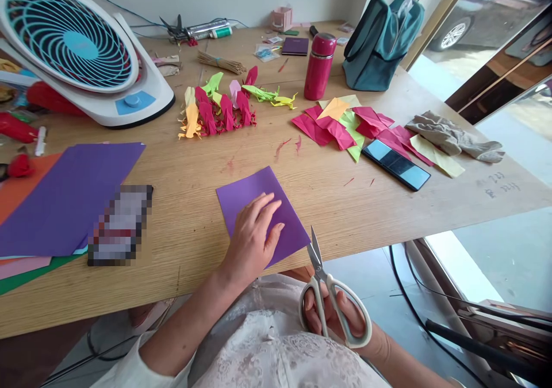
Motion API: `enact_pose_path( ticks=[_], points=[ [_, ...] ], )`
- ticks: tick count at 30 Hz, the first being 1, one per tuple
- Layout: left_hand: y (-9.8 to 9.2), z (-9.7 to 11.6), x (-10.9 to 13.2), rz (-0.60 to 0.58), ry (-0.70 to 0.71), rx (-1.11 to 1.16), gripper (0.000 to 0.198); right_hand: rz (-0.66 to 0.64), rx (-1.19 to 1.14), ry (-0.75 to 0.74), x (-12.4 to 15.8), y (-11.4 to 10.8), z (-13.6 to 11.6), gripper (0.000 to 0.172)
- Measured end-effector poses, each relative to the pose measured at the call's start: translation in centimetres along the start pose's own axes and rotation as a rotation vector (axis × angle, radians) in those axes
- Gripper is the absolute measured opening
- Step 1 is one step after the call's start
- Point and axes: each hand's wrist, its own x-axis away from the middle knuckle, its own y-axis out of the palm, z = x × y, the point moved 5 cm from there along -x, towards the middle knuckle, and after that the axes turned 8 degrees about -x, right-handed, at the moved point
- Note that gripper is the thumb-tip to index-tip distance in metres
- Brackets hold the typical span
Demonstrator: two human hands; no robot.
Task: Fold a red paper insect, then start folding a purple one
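A purple sheet of paper lies at the table's front edge. My left hand rests on it with the fingers stretched out. My right hand grips a pair of scissors with pale handles, fingers through the loops. The scissor blades are parted a little and point up, close to the right corner of the purple sheet. Whether the blades touch the paper I cannot tell.
A fan stands at the left, behind stacked coloured paper. Folded paper figures are grouped mid-table. A red flask, teal bag, loose paper pieces, phone and grey gloves are farther right.
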Motion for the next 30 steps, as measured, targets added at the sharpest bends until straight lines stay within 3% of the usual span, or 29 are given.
enact_pose_path(
  ticks=[2, 3, 4, 6, 7, 8, 14, 18, 21, 24, 27, 30],
  points=[
    [-2.1, 0.4, 1.7, 0.038, -0.081, 0.179, 0.023, -0.028, 0.090, 0.010, -0.3, 0.3, -0.4, 0.054],
    [-2.7, 0.5, 2.7, -0.008, -0.141, 0.268, 0.022, -0.031, 0.120, 0.020, -0.5, 0.5, -0.6, 0.053],
    [-2.7, 0.7, 3.7, -0.146, -0.213, 0.377, 0.025, -0.028, 0.148, 0.027, -0.7, 0.6, -0.8, 0.053],
    [-1.5, 1.6, 6.1, -0.538, -0.329, 0.650, 0.032, -0.021, 0.210, 0.022, -1.2, 1.1, -1.5, 0.053],
    [-1.0, 2.1, 7.2, -0.677, -0.386, 0.810, 0.031, -0.021, 0.244, 0.012, -1.4, 1.4, -1.8, 0.053],
    [-0.6, 2.4, 7.9, -0.742, -0.431, 0.948, 0.033, -0.018, 0.280, -0.003, -1.6, 1.7, -2.2, 0.052],
    [1.8, 2.0, 8.7, -0.472, -0.783, 1.412, 0.038, 0.041, 0.421, -0.042, -2.0, 3.0, -4.4, 0.047],
    [2.4, 2.9, 8.2, -0.416, -0.773, 1.736, 0.044, 0.008, 0.418, -0.031, -2.1, 4.0, -4.8, 0.051],
    [3.0, 4.1, 7.3, -0.463, -0.747, 1.991, 0.063, -0.022, 0.439, -0.014, -2.1, 4.7, -4.7, 0.051],
    [4.0, 5.0, 6.0, -0.439, -0.778, 2.107, 0.072, -0.022, 0.454, -0.034, -2.1, 5.2, -4.8, 0.051],
    [5.0, 5.7, 4.4, -0.377, -0.828, 2.212, 0.071, -0.010, 0.433, -0.042, -1.9, 5.6, -5.3, 0.051],
    [5.5, 5.8, 2.9, -0.221, -0.915, 2.289, 0.055, 0.011, 0.498, -0.053, -1.9, 6.0, -6.2, 0.054]
  ],
)
